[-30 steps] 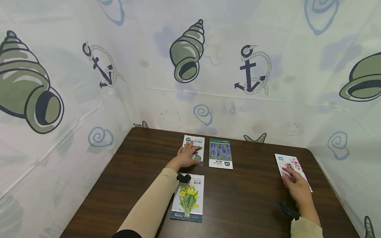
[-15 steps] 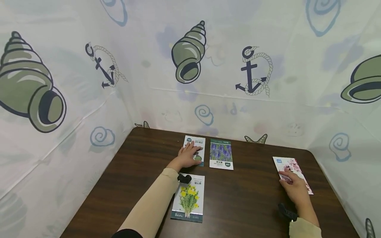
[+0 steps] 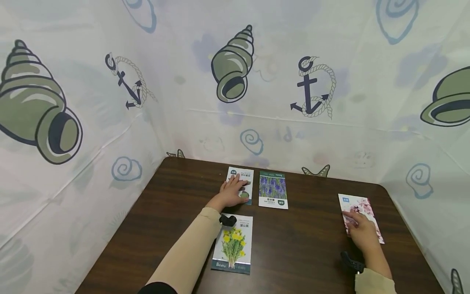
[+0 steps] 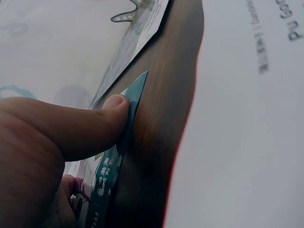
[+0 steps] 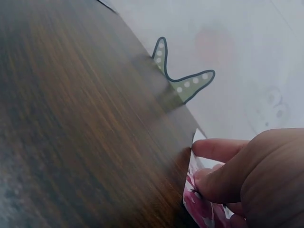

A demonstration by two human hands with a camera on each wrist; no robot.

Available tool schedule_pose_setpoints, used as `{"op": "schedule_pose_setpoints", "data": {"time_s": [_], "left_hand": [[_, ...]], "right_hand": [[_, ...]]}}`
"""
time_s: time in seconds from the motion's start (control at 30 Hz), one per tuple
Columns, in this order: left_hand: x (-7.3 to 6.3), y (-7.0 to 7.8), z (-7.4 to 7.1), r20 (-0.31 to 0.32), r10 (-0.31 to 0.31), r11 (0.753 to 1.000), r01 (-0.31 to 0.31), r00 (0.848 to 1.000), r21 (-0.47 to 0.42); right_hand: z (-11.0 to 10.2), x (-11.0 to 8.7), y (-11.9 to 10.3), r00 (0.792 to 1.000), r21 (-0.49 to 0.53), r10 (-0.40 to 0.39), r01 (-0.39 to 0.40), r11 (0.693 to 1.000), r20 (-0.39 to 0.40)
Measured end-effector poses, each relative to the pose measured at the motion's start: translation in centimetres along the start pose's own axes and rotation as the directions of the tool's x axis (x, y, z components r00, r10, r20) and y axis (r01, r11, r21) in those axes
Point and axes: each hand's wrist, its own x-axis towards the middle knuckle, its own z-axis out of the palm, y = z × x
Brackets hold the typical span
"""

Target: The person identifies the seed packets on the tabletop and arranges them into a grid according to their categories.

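Observation:
My left hand (image 3: pixel 232 193) rests on a white flower-seed packet (image 3: pixel 241 175) near the table's back edge, fingers spread over its face. In the left wrist view the thumb (image 4: pixel 111 118) lies on that packet's green end band (image 4: pixel 107 173). At the table's right side, my right hand (image 3: pixel 363 230) touches a seed packet with pink blossoms (image 3: pixel 361 203). In the right wrist view its index fingertip (image 5: pixel 202 148) is at the packet's edge and the thumb (image 5: pixel 211 185) lies on the printed face. Some of its other fingers are partly hidden.
A packet with purple flowers (image 3: pixel 272 188) lies just right of the left hand's packet. Nearer, by the left forearm, lies a yellow-flower packet (image 3: pixel 233 249), partly covered by the sleeve and wrist camera. A patterned curtain (image 3: pixel 271 94) surrounds the brown table (image 3: pixel 297 245).
The pink-blossom packet has slid slightly nearer and turned a little straighter. My right hand has shifted slightly left along with it. The left hand stays on its packet.

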Motion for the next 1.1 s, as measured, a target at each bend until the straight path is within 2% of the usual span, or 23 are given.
{"op": "schedule_pose_setpoints", "data": {"time_s": [0.2,0.37,0.53,0.73,0.93,1.1], "left_hand": [[0.0,-0.5,0.3,-0.001,-0.005,1.0,0.005,1.0,0.021],[0.2,-1.0,0.8,-0.014,-0.015,1.0,0.015,1.0,0.025],[0.5,-1.0,1.1,-0.006,-0.004,1.0,0.004,1.0,0.006],[1.0,-1.0,1.1,-0.013,-0.013,0.999,0.013,1.0,0.032],[0.8,-1.0,0.8,-0.009,-0.021,0.999,0.021,1.0,0.036],[0.7,-1.0,0.8,-0.013,-0.009,0.999,0.01,1.0,0.041]], "right_hand": [[0.7,-0.4,-0.4,1.0,-0.035,0.022,-0.022,0.999,-0.019],[1.0,-0.8,-0.7,0.999,-0.022,-0.011,0.01,1.0,-0.034],[0.5,-1.1,-0.6,1.0,-0.019,-0.021,0.021,1.0,0.0],[0.3,-1.6,-0.8,0.999,-0.032,-0.025,0.026,0.999,0.043],[0.5,-2.7,-1.4,0.999,-0.103,0.017,-0.013,0.995,0.038],[0.3,-3.9,-1.8,0.998,-0.103,0.027,-0.022,0.994,0.052]]}}
